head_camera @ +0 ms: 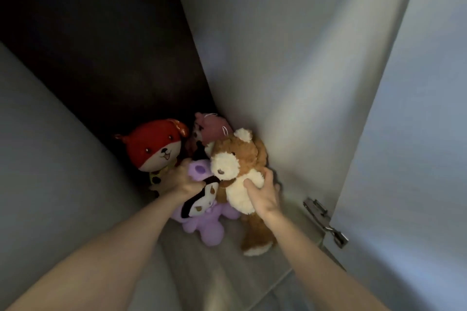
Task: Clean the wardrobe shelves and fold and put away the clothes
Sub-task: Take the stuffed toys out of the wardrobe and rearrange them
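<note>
Left grip [182, 180] holds purple plush [202, 227], right grip [265, 195] teddy [240, 159], on wardrobe shelf [265, 267].

Red fox plush [158, 146], brown teddy [242, 159] — purple plush [202, 227]

The left arm [106, 255] and the right arm [321, 250] are bare along all their visible length. The left hand [180, 180] and the right hand [264, 195] are bare too, slightly blurred in dim light.
</note>
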A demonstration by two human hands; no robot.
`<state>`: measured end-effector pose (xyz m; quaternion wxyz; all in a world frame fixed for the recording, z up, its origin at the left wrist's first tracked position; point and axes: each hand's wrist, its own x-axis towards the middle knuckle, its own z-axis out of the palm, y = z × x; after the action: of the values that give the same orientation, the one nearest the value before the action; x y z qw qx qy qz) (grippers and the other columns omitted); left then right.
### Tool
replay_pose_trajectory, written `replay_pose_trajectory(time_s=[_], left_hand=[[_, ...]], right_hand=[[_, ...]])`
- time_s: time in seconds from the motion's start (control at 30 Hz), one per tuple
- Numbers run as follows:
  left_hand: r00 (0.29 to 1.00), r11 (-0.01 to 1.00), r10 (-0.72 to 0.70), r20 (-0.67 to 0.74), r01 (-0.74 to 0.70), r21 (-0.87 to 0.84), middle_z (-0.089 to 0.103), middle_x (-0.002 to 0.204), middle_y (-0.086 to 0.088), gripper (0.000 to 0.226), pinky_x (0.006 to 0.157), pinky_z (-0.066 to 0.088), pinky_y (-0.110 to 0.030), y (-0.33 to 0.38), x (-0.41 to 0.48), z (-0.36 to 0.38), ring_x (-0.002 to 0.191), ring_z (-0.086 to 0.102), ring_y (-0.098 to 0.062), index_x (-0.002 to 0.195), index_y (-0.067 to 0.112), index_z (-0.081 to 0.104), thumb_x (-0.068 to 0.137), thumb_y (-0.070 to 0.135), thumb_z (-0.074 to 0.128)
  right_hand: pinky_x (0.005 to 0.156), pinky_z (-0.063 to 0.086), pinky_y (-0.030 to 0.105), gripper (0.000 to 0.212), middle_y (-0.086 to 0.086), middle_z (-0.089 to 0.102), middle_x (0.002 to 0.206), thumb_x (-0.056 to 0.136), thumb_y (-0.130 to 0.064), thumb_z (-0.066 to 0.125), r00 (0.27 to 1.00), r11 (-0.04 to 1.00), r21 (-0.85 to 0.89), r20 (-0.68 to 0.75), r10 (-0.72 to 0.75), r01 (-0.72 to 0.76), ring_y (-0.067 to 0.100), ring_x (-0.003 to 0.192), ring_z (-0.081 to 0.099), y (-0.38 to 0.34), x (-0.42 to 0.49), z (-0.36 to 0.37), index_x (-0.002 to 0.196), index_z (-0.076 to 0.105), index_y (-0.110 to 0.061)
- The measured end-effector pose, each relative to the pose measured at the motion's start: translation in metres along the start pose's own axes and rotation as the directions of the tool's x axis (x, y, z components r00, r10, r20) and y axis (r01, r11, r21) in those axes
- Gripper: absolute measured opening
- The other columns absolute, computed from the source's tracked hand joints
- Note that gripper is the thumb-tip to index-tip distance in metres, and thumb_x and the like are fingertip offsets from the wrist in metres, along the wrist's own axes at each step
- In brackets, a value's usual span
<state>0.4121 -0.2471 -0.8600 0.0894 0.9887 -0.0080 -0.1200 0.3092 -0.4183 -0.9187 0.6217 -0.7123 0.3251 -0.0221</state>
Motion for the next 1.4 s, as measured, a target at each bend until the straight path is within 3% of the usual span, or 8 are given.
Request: replay_pose_trajectory(time_s=[0.1, 0.23, 0.4, 0.53, 0.7, 0.8, 1.03, 1.4], left_hand=[[0.997, 1.0, -0.011, -0.076, 0.01, -0.014, 0.053, 0.124, -0.002, 0.043, 0.098, 0.043, -0.05, -0.002, 0.013, -0.013, 0.116, 0.051, -0.031, 0.108, 0.03, 0.05, 0.074, 0.051, 0.064], [0.994, 0.996, 0.085, -0.067, -0.086, -0.019, 0.044, 0.143, -0.005, 0.073, 0.106, 0.036, -0.052, -0.01, 0.032, -0.019, 0.131, 0.04, -0.031, 0.142, 0.032, 0.034, 0.078, 0.05, 0.064], [0.946, 0.995, 0.073, -0.317, -0.092, -0.046, 0.011, 0.159, -0.004, 0.073, 0.112, 0.005, -0.064, 0.004, 0.025, 0.004, 0.145, 0.005, -0.033, 0.149, 0.037, 0.02, 0.089, 0.026, 0.06], [0.878, 0.987, 0.031, -0.478, -0.102, -0.123, -0.009, 0.16, -0.004, 0.082, 0.113, 0.0, -0.065, 0.01, 0.017, 0.035, 0.145, -0.01, -0.033, 0.149, 0.044, 0.017, 0.086, 0.019, 0.063], [0.835, 0.997, 0.042, -0.548, -0.072, -0.032, -0.005, 0.159, -0.011, 0.09, 0.113, 0.004, -0.062, 0.0, 0.009, 0.053, 0.145, -0.007, -0.036, 0.148, 0.044, 0.021, 0.078, 0.019, 0.072], [0.787, 0.994, -0.037, -0.616, -0.032, -0.1, 0.023, 0.151, -0.018, 0.082, 0.102, 0.026, -0.052, 0.001, -0.003, 0.058, 0.132, 0.025, -0.041, 0.143, 0.04, 0.039, 0.074, 0.009, 0.073], [0.851, 0.981, -0.141, -0.507, 0.05, -0.188, 0.012, 0.146, -0.01, 0.088, 0.09, 0.041, -0.044, 0.002, -0.005, 0.062, 0.113, 0.015, -0.028, 0.147, 0.05, 0.016, 0.085, 0.015, 0.067], [0.953, 0.943, -0.103, -0.285, 0.002, -0.331, 0.01, 0.159, -0.006, 0.076, 0.104, 0.038, -0.051, 0.015, -0.056, 0.042, 0.143, 0.019, -0.03, 0.151, 0.034, 0.02, 0.089, 0.018, 0.061]], right_hand=[[0.096, 0.041, 0.034, 0.066, 0.014, 0.036, 0.14, 0.088, -0.036, 0.061, 0.996, 0.996, 0.0, 0.006, -0.088, 0.088, 0.034, 0.121, 0.048, 0.004, 0.014, 0.011, 0.145, 0.029, -0.037], [0.099, 0.038, 0.031, 0.064, 0.014, 0.032, 0.143, 0.089, -0.03, 0.061, 0.989, 0.989, 0.017, -0.002, -0.148, 0.148, 0.031, 0.123, 0.045, 0.009, 0.032, 0.022, 0.145, 0.03, -0.035], [0.094, 0.04, 0.031, 0.061, 0.014, 0.037, 0.139, 0.088, -0.03, 0.063, 0.981, 0.983, -0.047, -0.071, -0.181, 0.178, 0.034, 0.117, 0.05, 0.008, 0.056, 0.032, 0.142, 0.034, -0.034], [0.099, 0.042, 0.04, 0.063, 0.014, 0.036, 0.138, 0.087, -0.025, 0.061, 0.931, 0.937, -0.105, -0.116, -0.345, 0.334, 0.039, 0.117, 0.049, -0.005, 0.072, 0.048, 0.143, 0.032, -0.032], [0.09, 0.044, 0.042, 0.051, 0.018, 0.037, 0.134, 0.094, -0.012, 0.053, 0.883, 0.838, -0.43, -0.166, -0.44, 0.336, 0.037, 0.117, 0.043, 0.008, 0.081, 0.061, 0.14, 0.034, -0.021], [0.069, 0.044, 0.04, 0.037, 0.017, 0.047, 0.114, 0.09, -0.004, 0.057, 0.813, 0.707, -0.637, -0.212, -0.543, 0.306, 0.036, 0.103, 0.045, 0.012, 0.076, 0.064, 0.123, 0.047, -0.017], [0.086, 0.048, 0.037, 0.052, 0.014, 0.04, 0.136, 0.093, -0.024, 0.054, 0.876, 0.708, -0.548, 0.107, -0.47, 0.446, 0.033, 0.115, 0.053, 0.019, 0.072, 0.056, 0.141, 0.037, -0.016], [0.104, 0.04, 0.03, 0.057, 0.008, 0.041, 0.149, 0.094, -0.013, 0.047, 0.918, 0.724, -0.569, 0.298, -0.261, 0.391, 0.027, 0.131, 0.044, -0.006, 0.016, -0.004, 0.148, 0.034, -0.028]])
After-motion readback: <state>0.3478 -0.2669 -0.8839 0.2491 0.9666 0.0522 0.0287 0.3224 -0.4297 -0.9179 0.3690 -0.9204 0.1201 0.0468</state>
